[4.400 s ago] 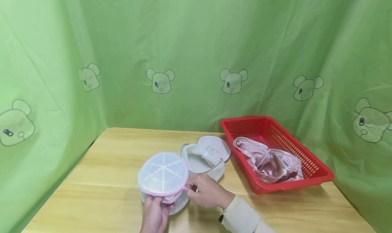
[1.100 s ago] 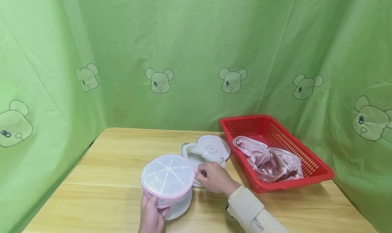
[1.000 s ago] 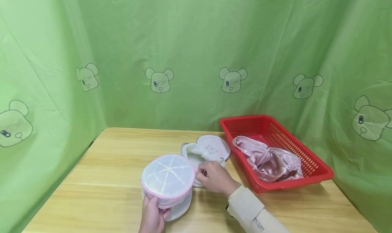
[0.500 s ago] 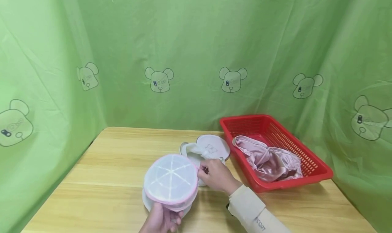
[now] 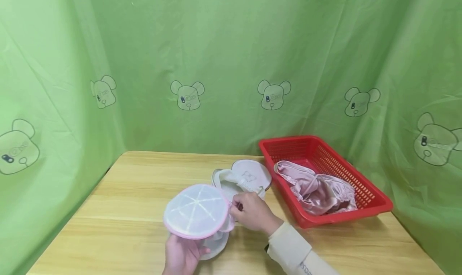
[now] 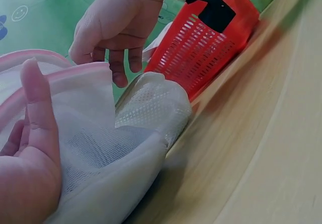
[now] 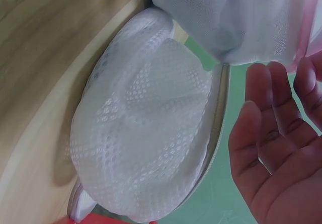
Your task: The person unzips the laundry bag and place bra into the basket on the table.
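A round white mesh laundry bag (image 5: pixel 196 210) with pink zip trim is held tilted above the table, its top panel marked with pale spokes. My left hand (image 5: pixel 182 255) holds it from below, the thumb showing at the near side. At the bag's right edge, my right hand (image 5: pixel 252 212) pinches the pink trim. In the left wrist view the bag's mesh side (image 6: pixel 85 133) hangs between both hands, its pink edges apart. Just behind lies a second white mesh bag (image 5: pixel 226 186), unzipped; the right wrist view shows its honeycomb mesh (image 7: pixel 146 118).
Attached to or lying against the second bag is a round pale lid (image 5: pixel 254 172) with a small drawing. A red plastic basket (image 5: pixel 292 146) stands at the back right, with a pink satin garment (image 5: pixel 317 190) in it. A green curtain (image 5: pixel 223 118) surrounds the wooden table (image 5: pixel 122 218).
Over several seconds my right hand has shifted right and up along the trim. In the last half second the bag has tilted and moved left, with my left hand moving further under it.
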### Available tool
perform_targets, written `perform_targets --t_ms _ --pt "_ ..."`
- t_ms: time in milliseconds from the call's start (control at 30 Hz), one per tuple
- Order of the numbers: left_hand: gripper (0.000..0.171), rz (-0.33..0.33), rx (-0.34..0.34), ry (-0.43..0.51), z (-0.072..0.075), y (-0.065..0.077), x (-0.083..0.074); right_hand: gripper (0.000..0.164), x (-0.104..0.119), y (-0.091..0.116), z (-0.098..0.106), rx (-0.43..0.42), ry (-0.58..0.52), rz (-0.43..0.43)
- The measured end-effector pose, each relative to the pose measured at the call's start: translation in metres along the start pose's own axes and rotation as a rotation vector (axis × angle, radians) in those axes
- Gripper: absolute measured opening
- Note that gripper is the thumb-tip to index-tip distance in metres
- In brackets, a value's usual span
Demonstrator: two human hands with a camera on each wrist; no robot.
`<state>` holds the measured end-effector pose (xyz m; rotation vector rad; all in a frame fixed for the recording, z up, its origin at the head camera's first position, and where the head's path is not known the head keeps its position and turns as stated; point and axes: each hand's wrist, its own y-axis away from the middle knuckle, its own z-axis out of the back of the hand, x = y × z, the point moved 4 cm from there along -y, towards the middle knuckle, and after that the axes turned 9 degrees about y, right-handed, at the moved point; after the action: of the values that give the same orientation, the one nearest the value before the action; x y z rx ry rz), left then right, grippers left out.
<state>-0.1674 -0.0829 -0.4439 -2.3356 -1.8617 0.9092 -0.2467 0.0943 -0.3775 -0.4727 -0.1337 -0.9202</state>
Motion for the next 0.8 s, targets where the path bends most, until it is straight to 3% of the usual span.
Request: perform_targets --t_ms 300,467,533,633,733,800 --pt "0.037 -0.098 0.081 0.113 -0.0016 -0.0015 -0.0014 0.020 0.0053 0.0043 -0.0005 0.002 -0.012 0.033" --pt "0.044 -0.123 0.189 0.192 -0.0041 -0.0008 -0.0016 0.021 0.0071 0.0058 0.0012 -0.005 -0.029 0.049" --pt "0.048 -0.121 0.232 0.165 -0.0046 -0.0008 -0.0002 0.022 0.0071 0.0061 0.0021 -0.009 -0.036 0.053" --pt "0.042 -0.127 0.260 0.041 -0.0064 -0.0010 0.0020 0.021 0.0073 0.0058 0.0026 -0.016 -0.050 0.074" --pt "0.037 -0.145 0.201 -0.112 -0.0083 -0.0005 0.0030 0.022 0.0082 0.0058 0.0027 -0.024 -0.073 0.114" --pt "0.033 -0.152 0.114 -0.206 -0.0091 0.0000 0.0027 0.022 0.0096 0.0062 0.0020 -0.020 -0.100 0.153"
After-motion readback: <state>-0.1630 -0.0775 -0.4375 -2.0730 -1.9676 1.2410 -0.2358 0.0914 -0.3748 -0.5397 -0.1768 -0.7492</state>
